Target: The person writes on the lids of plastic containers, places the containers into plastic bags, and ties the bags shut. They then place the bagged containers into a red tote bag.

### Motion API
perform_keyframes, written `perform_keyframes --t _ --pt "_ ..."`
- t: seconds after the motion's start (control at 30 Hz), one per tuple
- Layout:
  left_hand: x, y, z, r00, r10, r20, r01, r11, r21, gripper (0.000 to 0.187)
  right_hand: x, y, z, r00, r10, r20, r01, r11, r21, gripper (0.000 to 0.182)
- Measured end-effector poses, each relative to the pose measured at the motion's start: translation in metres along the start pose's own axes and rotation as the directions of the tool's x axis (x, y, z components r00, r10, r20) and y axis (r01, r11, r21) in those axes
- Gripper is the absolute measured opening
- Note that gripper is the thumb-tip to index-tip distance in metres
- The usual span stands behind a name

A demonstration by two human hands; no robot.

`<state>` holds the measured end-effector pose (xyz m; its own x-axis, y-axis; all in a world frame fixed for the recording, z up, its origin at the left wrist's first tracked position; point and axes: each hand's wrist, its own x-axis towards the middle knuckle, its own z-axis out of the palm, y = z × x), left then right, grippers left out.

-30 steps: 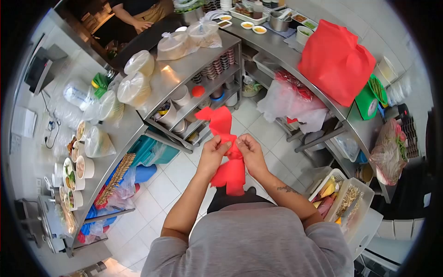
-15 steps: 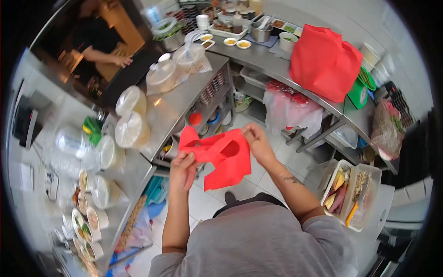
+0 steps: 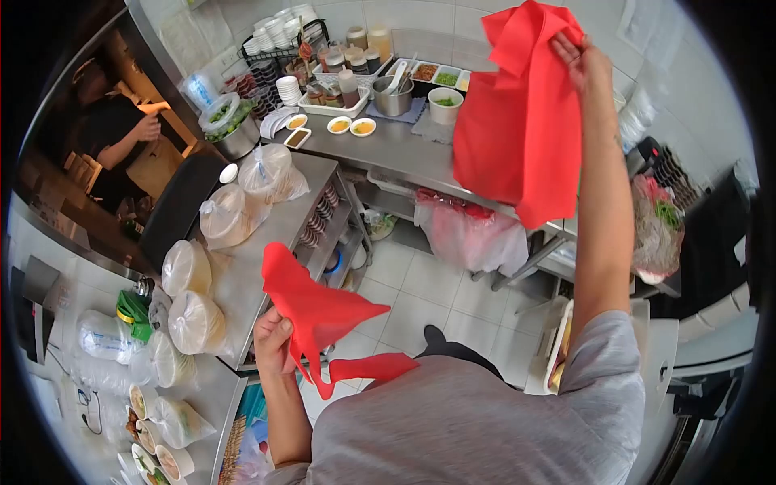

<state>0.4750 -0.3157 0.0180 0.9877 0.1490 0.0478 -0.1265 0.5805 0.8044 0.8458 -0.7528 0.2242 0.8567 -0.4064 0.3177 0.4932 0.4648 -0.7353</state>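
Note:
My left hand (image 3: 275,343) grips a limp red cloth-like bag (image 3: 323,303), its fabric spread out in front of my body with a loop hanging down beside my shirt. My right hand (image 3: 584,66) is stretched far forward at the upper edge of a large red bag (image 3: 517,137) on the back counter. Its fingers are bent over the red fabric, and part of the bag's top stands up beside them. What the large bag contains is hidden.
Tied clear plastic bags of food (image 3: 230,214) line the steel counter (image 3: 283,222) on the left, with paper bowls (image 3: 174,461) nearer me. Small sauce dishes (image 3: 364,127), a steel pot (image 3: 393,99) and a white tub (image 3: 444,103) stand at the back. A person (image 3: 121,137) is behind the opening.
My right hand has let go of the small red bag and reached forward to the large one. The small bag stays in my left hand. The view has shifted.

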Motion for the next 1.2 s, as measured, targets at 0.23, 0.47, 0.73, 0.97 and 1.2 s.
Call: perform_keyframes --t 0.23,0.47,0.73,0.97,1.2 --pt "0.056 -0.026 0.051 0.996 0.018 -0.087 -0.002 0.983 0.185 0.019 0.154 0.078 -0.067 0.996 0.083 -0.036 -0.08 0.606 -0.792 0.047" --pt "0.084 -0.064 0.062 0.968 -0.135 -0.21 0.178 0.963 0.202 0.005 -0.043 0.046 0.035 0.662 -0.112 0.741 0.64 0.599 -0.482 0.022" --pt "0.072 -0.094 0.056 0.943 -0.055 -0.327 0.081 0.995 0.066 0.004 -0.301 0.178 0.019 -0.043 0.64 0.768 -0.107 0.761 -0.64 0.023" --pt "0.023 -0.106 0.026 0.888 -0.03 -0.46 -0.093 0.965 -0.244 0.009 -0.335 0.197 0.037 -0.261 0.639 0.724 -0.333 0.644 -0.689 0.012" --pt "-0.085 -0.033 -0.065 0.363 0.259 -0.895 -0.634 0.772 -0.033 0.011 -0.331 0.284 -0.016 -0.011 0.633 0.774 0.44 0.698 -0.564 0.012"
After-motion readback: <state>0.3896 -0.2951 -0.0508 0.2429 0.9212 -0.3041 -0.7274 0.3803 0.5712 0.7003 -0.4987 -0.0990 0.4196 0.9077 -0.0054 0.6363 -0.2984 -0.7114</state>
